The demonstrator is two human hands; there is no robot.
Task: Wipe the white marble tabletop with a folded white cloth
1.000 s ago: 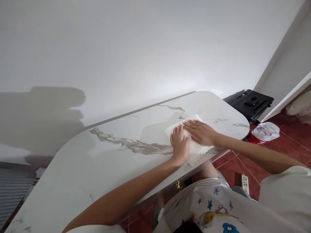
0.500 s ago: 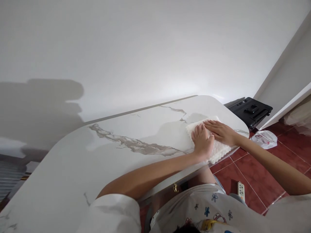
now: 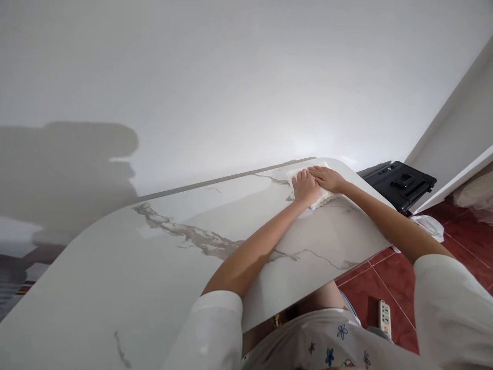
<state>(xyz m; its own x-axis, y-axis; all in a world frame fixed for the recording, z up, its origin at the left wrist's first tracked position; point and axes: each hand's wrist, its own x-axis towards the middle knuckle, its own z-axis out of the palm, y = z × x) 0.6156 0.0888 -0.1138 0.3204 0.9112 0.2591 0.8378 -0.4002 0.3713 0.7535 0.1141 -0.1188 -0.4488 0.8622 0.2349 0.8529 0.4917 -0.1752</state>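
A white fluffy cloth (image 3: 322,197) lies on the white marble-patterned table (image 3: 173,257) at its far right corner, close to the wall. My left hand (image 3: 305,187) presses flat on the cloth with fingers stretched out. My right hand (image 3: 327,178) lies flat beside it on the same cloth, fingers extended toward the left. Both arms reach forward across the tabletop. Most of the cloth is hidden under the two hands.
A black case (image 3: 400,182) sits on the red tiled floor (image 3: 385,277) beyond the table's right end. A plastic bag (image 3: 428,227) lies near it, and a white power strip (image 3: 384,317) lies on the floor by my legs. The white wall (image 3: 231,77) borders the table's far edge.
Both hands slid the cloth from the near right edge of the table away to the far right corner by the wall. My arms are now stretched further out.
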